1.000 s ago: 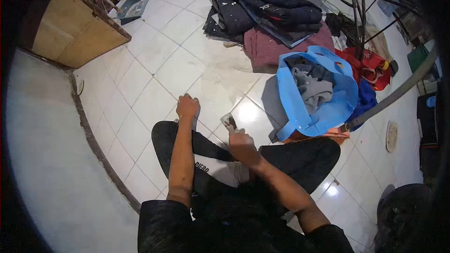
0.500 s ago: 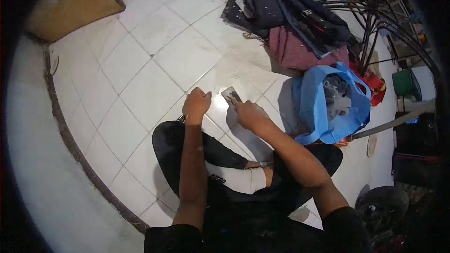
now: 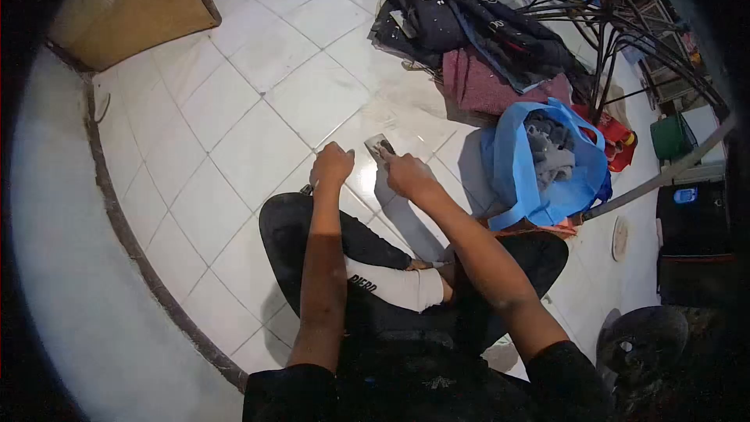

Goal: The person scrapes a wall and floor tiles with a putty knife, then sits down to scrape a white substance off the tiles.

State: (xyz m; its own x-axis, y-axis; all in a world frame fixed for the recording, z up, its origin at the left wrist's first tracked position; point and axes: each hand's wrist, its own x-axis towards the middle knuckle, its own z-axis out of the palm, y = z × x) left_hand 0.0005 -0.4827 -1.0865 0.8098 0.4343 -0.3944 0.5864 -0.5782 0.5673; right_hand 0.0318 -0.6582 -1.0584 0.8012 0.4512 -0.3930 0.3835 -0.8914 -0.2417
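My right hand (image 3: 408,174) is closed on the near end of a small flat rectangular piece (image 3: 378,144), pale with a dark patch, just over the tiled floor. Its exact kind is not clear. To its left, my left hand (image 3: 333,164) is curled into a fist above my knee. A small dark, shiny bit (image 3: 308,188) shows by the wrist; whether the fist holds it is hidden. My crossed legs, in black trousers with a white sock (image 3: 394,287), lie below both forearms.
A blue bag (image 3: 512,164) stuffed with grey cloth stands at my right. Behind it lie a maroon towel (image 3: 488,82), dark clothes (image 3: 461,12) and a black metal rack (image 3: 605,31). A wooden panel (image 3: 133,12) is at the back left, along the wall (image 3: 62,227). Part of another person's arm shows at the top.
My view has shifted slightly, and a red cup and another person's arm now show at the top. Both hands keep nearly the same pose, the right still gripping the flat piece.
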